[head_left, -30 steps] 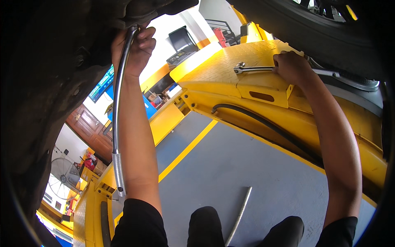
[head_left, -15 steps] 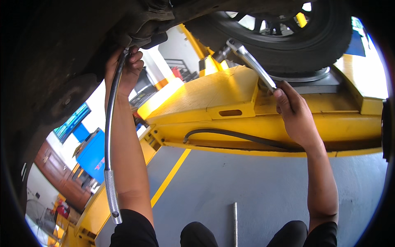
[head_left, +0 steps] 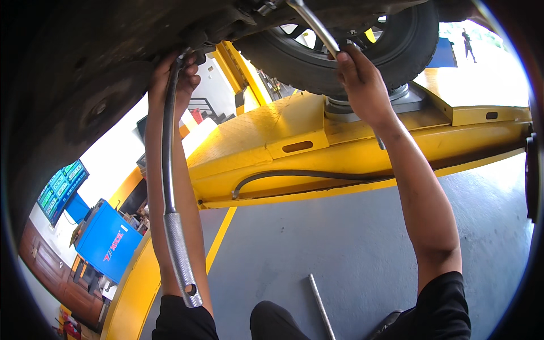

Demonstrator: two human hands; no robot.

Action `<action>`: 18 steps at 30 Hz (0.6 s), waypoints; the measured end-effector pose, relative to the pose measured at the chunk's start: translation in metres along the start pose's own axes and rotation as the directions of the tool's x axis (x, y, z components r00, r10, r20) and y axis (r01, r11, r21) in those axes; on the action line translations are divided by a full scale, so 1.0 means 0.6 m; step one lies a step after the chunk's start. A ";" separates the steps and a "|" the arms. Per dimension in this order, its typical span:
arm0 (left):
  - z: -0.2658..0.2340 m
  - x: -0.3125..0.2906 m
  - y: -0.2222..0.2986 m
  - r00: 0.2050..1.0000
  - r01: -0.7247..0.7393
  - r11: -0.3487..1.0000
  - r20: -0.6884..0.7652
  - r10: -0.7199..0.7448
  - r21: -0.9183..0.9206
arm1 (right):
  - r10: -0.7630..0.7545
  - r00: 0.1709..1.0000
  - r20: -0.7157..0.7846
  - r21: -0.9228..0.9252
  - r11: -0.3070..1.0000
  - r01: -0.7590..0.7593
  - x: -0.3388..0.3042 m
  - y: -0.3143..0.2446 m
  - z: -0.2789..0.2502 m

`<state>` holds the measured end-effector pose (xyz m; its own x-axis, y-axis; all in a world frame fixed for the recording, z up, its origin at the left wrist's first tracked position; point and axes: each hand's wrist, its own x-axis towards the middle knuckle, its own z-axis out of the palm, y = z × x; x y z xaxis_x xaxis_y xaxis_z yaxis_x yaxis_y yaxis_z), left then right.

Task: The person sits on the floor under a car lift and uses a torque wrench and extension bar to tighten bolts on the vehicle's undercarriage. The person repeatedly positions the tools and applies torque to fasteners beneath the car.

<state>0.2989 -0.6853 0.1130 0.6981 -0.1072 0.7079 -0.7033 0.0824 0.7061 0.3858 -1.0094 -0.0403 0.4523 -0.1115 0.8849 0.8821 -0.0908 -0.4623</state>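
My left hand [head_left: 177, 78] is up against the vehicle underbody [head_left: 107, 51], its fingers curled round the top end of the long bar [head_left: 168, 153]. I judge the chief risk is there: how the bar's head is seated is hidden by my fingers and the shadow, so a poor seat could let it slip under load. The knurled grip [head_left: 180, 255] hangs below that hand, right along my forearm, and a slip might swing it into my arm or let the bar drop.

My right hand [head_left: 362, 82] is closed round the shaft of the shorter wrench [head_left: 315, 27]. Pulling it at a bad angle could make its head skid, and my knuckles might then strike the tyre [head_left: 416, 48] just beyond them. The metal rod [head_left: 321, 309] lies on the floor [head_left: 272, 243], well below both hands; stepping on it could roll my foot.

As for where things lie: the long bar runs from my left fingers down toward my elbow. The shorter wrench slants up and to the left from my right hand, its head close under the underbody; I cannot tell whether it touches anything. Its lower end shows just below my right wrist. The yellow ramp [head_left: 249, 136] sits beyond and below both hands, with a black hose [head_left: 306, 174] along its side, lower than my right hand.
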 end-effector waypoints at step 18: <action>-0.040 0.070 -0.058 0.991 0.024 0.994 -0.129 -0.038 -0.110 | 0.031 0.999 0.033 0.170 0.985 -0.036 0.056 0.087 0.064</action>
<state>0.3559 -0.6692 0.1182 0.7360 0.0185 0.6768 -0.6673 0.1888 0.7205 0.4519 -0.9801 -0.0325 0.4834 -0.0815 0.8716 0.8748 0.0824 -0.4775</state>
